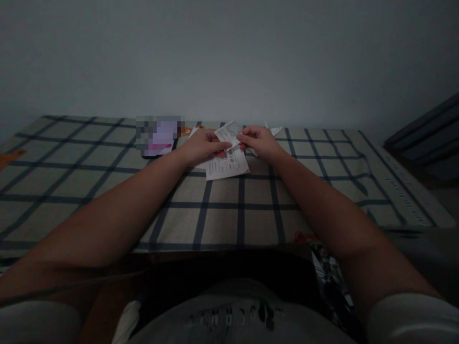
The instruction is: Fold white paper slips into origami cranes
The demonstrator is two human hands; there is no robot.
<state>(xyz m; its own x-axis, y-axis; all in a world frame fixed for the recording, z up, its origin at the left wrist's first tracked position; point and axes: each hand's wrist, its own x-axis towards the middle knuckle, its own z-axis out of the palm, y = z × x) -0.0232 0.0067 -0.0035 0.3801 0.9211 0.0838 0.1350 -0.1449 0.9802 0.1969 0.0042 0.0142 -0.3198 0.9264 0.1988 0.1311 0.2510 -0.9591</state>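
Between my two hands is a small printed slip of paper (228,133), tilted above the table. My left hand (207,145) pinches its lower left part, thumb on top. At the slip's right edge, my right hand (259,141) closes thumb and fingers on it. A larger printed sheet (228,166) lies flat on the cloth just below, partly covered by my left hand and the slip. More white paper (275,130) sticks out behind my right hand; its full shape is hidden. Another pale paper edge shows behind my left wrist.
A checked tablecloth (222,220) covers the table, which stands against a plain wall. Left of my hands rests a phone (163,138) with a lit screen, partly blurred out. An orange bear print shows behind it. Dark slatted furniture (430,138) is at the far right.
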